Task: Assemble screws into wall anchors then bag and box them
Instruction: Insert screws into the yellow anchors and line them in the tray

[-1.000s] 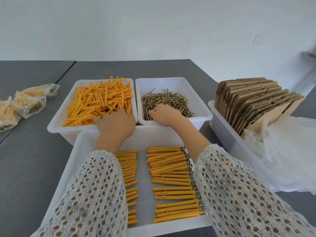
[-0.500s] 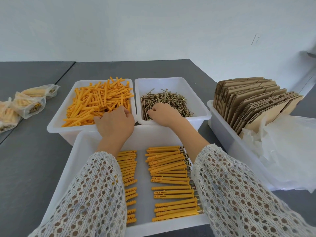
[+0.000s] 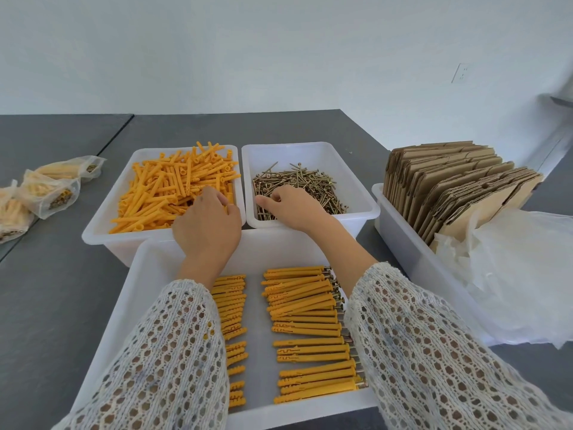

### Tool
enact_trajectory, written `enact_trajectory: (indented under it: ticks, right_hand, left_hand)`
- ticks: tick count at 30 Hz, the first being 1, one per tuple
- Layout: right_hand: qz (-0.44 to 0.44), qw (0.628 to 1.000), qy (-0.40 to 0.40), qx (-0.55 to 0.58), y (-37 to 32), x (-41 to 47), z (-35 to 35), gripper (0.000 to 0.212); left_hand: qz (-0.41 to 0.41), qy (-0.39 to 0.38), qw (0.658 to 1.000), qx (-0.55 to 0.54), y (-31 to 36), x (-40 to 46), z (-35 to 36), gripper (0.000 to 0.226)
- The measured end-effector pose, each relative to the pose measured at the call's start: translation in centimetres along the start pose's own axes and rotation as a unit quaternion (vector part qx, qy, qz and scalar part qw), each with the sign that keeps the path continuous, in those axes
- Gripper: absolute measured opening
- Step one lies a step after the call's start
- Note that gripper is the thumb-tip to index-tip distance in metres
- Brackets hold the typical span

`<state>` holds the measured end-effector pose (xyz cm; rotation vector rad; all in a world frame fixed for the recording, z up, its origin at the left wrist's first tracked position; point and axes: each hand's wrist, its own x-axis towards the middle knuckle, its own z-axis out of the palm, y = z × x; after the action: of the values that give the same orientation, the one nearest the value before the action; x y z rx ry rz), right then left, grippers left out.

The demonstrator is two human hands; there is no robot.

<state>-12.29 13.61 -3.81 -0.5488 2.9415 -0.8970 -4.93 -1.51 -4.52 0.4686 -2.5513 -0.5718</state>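
At frame centre, the left hand (image 3: 207, 223) reaches into light, stiff orange plastic wall anchors (image 3: 173, 189); the right hand (image 3: 291, 206) picks among thin, slippery brass-coloured screws (image 3: 299, 184). Whether either holds something, I cannot tell. Take an anchor mid-body.

light: bright, even, diffuse | shadows: soft, faint | focus: sharp | edges: wide-angle bowing

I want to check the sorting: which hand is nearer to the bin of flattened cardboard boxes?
Right. The right hand is in the screw bin, the bin next to the cardboard boxes. The left hand reaches into the anchor bin, one bin farther away.
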Motion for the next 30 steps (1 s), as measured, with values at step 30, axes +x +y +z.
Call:
enact_trajectory:
  ticks: [30]
  right_hand:
    - [0.032, 0.999, 0.016, -0.026, -0.14, -0.27, -0.28, 0.023]
  left_hand:
    - [0.037, 0.089, 0.995, -0.025, -0.04, -0.52, 0.55, 0.011]
